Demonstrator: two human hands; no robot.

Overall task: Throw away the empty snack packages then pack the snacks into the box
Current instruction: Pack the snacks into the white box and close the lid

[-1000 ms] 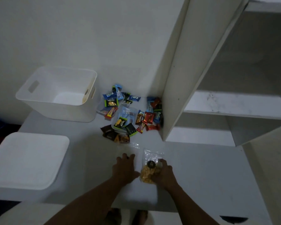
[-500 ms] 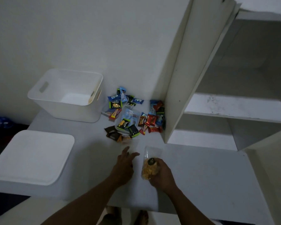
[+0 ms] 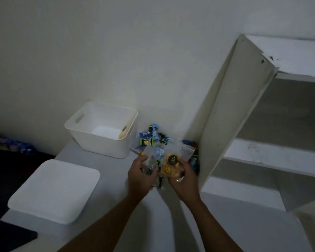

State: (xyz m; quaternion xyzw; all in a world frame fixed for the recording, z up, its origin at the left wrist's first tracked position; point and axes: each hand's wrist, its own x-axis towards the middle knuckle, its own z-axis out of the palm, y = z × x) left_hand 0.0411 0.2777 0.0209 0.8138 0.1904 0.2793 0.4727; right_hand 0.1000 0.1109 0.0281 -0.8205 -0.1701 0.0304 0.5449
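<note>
A white lid (image 3: 55, 190) is laid flat at the table's left; the open white box (image 3: 102, 142) is set behind it. A clear package (image 3: 150, 160) is gripped by the left hand (image 3: 140, 179), a bag of yellow snacks (image 3: 171, 169) by the right hand (image 3: 185, 180), both held in front of the snack pile (image 3: 153, 137).

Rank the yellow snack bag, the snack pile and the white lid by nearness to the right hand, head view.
1. Yellow snack bag: held in the right hand.
2. Snack pile: just beyond, by the wall.
3. White lid: far left.
</note>
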